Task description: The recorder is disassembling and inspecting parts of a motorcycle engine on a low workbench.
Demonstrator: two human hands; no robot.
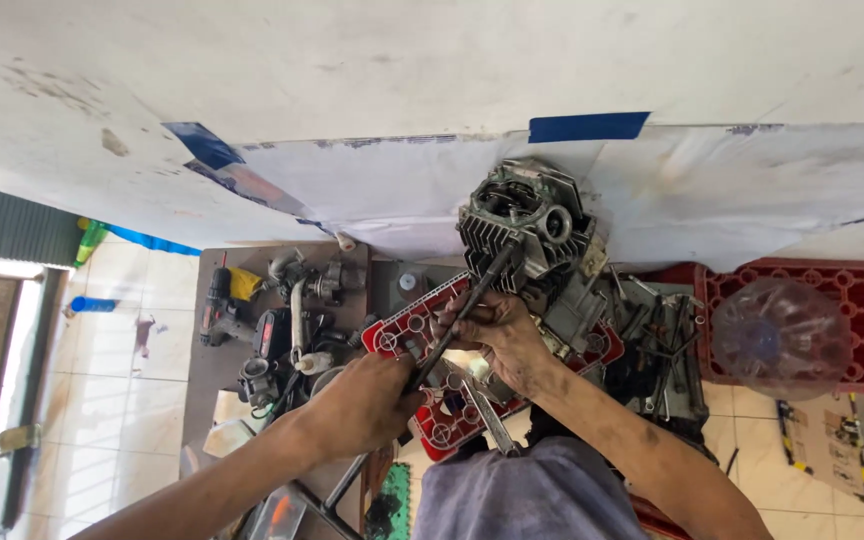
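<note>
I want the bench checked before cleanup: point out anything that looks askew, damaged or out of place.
The engine sits tilted on a red crate rather than a stand, with a long dark rod angled into it, gripped by both grimy hands, left and right. Loose tools lie piled beside it. No breakage shows.

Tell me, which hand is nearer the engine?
The right hand. It sits just below the engine, gripping the long tool close to it. The left hand holds the tool lower down, farther from the engine.
</note>
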